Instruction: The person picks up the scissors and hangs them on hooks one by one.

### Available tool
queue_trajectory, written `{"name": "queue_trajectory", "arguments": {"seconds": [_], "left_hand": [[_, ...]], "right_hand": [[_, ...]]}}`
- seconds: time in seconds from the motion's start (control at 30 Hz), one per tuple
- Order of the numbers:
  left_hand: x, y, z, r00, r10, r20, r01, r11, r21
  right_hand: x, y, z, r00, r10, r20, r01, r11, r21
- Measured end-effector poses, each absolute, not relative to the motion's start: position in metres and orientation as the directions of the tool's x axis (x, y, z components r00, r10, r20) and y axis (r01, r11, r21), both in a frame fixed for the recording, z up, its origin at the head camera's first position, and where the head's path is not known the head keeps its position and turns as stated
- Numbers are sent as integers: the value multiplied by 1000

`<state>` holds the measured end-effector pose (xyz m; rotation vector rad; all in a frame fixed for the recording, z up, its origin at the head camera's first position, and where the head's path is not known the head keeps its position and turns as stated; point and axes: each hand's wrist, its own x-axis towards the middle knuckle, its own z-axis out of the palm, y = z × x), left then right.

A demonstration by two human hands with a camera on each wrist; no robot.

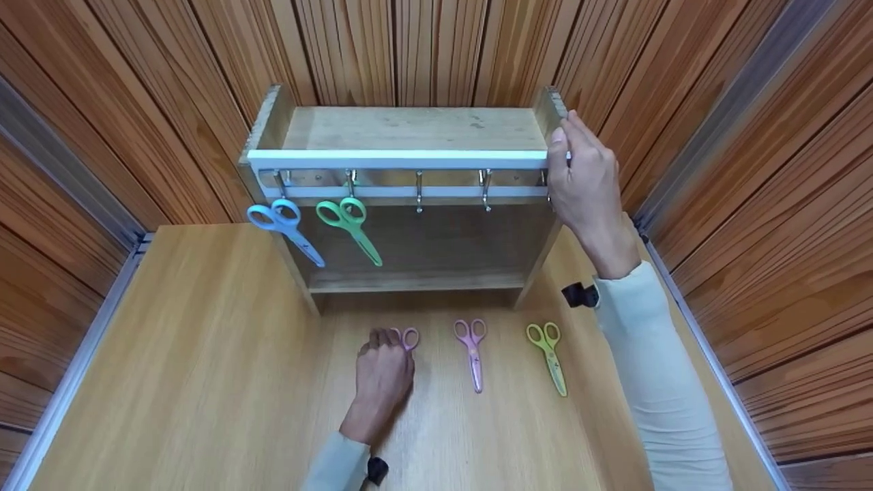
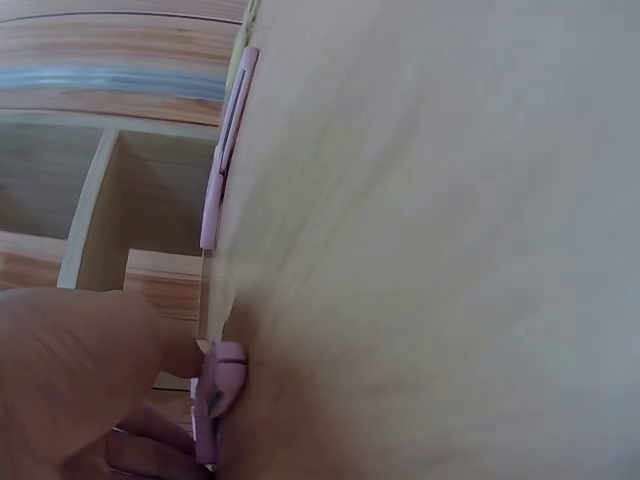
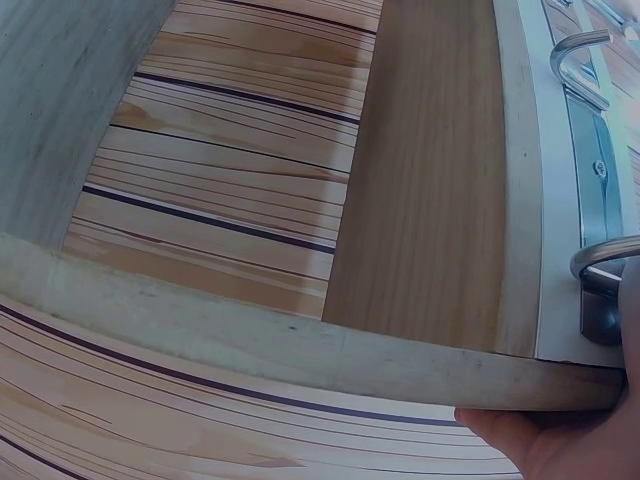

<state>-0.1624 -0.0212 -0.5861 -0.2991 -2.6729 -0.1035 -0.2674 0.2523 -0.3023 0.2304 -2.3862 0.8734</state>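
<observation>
Scissors, pink, pinched in my left grip.
My right grip holds the wooden hook rack at one end.

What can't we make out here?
Head: blades of leftmost pink scissors, hidden under the left grip.
Head: most of rightmost hook, behind the right grip.
Head: markings on yellow-green scissors, too small.
Right wrist: much of the right grip, cut by frame edge.
</observation>
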Motion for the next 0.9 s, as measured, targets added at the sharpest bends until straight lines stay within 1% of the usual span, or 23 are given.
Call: {"name": "queue_trajectory", "arguments": {"seconds": [0.2,0.4,0.5,0.63,0.73,0.9], "left_hand": [[-162,-18,-583,-874,178,453,217,976,35],[-159,-19,-582,-891,194,410,233,972,46],[-156,-21,-582,-901,195,387,245,966,83],[-152,-24,-579,-927,186,327,266,939,220],[-150,-26,-572,-954,182,239,264,888,377],[-151,-32,-557,-984,174,47,165,766,622]], "right_hand": [[-266,252,-302,-820,36,571,-342,770,-539],[-267,252,-302,-812,39,582,-352,764,-541],[-267,252,-301,-821,43,570,-339,766,-546],[-267,252,-302,-821,45,570,-340,762,-551],[-267,253,-303,-807,46,588,-356,757,-548],[-267,253,-304,-810,42,584,-354,759,-546]]}}
